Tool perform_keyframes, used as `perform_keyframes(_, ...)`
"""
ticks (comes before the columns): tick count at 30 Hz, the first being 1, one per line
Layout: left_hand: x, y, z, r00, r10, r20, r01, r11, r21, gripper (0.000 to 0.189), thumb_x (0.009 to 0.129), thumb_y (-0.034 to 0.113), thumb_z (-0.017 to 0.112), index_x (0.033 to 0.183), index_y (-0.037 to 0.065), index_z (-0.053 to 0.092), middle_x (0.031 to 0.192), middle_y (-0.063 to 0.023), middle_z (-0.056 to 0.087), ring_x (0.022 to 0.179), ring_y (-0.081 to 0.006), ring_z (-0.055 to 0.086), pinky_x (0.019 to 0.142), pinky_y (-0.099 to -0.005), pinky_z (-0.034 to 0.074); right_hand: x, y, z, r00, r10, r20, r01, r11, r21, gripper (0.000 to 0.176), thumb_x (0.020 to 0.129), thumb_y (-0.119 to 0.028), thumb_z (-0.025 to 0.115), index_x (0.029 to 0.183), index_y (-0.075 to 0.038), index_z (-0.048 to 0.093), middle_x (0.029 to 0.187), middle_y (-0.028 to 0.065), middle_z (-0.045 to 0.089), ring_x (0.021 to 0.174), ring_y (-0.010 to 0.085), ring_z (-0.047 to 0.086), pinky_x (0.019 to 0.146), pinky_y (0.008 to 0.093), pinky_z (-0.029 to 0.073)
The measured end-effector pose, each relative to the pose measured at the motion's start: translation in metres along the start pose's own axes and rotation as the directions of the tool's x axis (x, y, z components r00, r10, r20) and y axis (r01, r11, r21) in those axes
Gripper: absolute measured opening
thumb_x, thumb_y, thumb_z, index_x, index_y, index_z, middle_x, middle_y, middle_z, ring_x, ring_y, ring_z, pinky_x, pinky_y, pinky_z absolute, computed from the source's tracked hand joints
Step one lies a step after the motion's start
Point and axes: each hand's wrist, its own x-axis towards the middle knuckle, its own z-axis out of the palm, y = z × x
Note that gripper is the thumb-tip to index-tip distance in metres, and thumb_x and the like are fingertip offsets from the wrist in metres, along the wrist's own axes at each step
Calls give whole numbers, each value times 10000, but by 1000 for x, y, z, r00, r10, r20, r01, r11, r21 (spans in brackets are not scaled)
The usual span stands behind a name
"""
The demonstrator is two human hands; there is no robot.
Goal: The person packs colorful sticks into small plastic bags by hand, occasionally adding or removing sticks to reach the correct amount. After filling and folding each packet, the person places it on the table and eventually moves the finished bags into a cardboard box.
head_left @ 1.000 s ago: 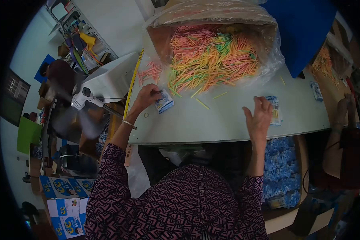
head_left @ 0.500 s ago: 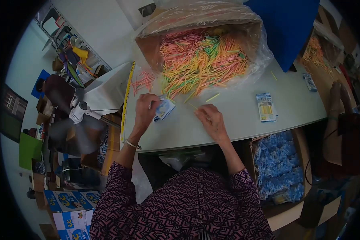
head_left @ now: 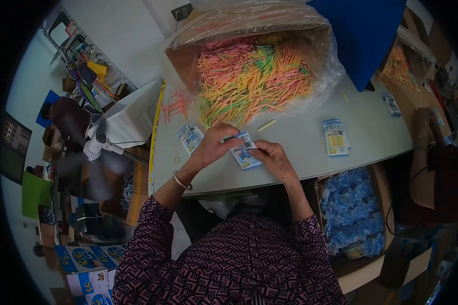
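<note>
Both hands hold a small blue-and-white printed plastic packet above the near part of the table. My left hand pinches its upper left edge. My right hand is closed on its right side, thumb and forefinger at the edge. A similar packet lies on the table just left of my left hand. Beyond the hands stands a plastic-lined carton full of thin pink, yellow, orange and green sticks. One loose yellow-green stick lies between the carton and my right hand.
Pink sticks lie beside the carton, and a thin ring near the table's left. Another packet rests to the right. Below the table edge, a box holds many blue packets. A fan stands left; a co-worker's arm is right.
My hands have come together, both now on one packet. My left hand moved right and nearer. A packet now lies on the table at the left. The thin stick at my right fingertips no longer shows.
</note>
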Motion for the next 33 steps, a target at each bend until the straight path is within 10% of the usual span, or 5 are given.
perform_keyframes(17, 22, -24, 0, 963, 144, -228, -93, 971, 222, 174, 774, 164, 655, 823, 5, 602, 823, -126, 587, 816, -289, 531, 695, -389, 384, -5, -7, -10, 953, -247, -176, 142, 876, -461, 77, 792, -71, 625, 802, -3, 590, 652, 175, 546, 566, 335, 538, 498, 375, 403)
perform_keyframes(19, 36, -47, -14, 952, 215, -219, 24, 658, 753, 290, 788, 282, 634, 836, -3, 612, 897, -113, 562, 929, -280, 485, 792, -414, 343, -5, 0, -20, 931, -304, -200, 139, 804, -578, 104, 788, -71, 624, 764, 2, 554, 659, 173, 543, 577, 348, 530, 503, 382, 400)
perform_keyframes(22, 43, -74, -14, 987, 114, -118, 54, 453, 890, 422, 801, 391, 580, 892, -20, 610, 978, -108, 511, 1009, -273, 414, 835, -445, 289, -6, -4, -19, 925, -289, -245, 111, 824, -555, 133, 788, -76, 622, 740, 3, 525, 665, 171, 540, 594, 360, 521, 512, 390, 400)
perform_keyframes(33, 59, -109, 9, 982, -73, -175, 190, 387, 902, 161, 793, 196, 436, 799, 38, 462, 843, -92, 399, 841, -232, 375, 752, -402, 278, -4, -1, -18, 898, -357, -259, 168, 819, -549, 226, 782, -70, 646, 668, 13, 469, 586, 164, 471, 498, 308, 438, 478, 366, 349)
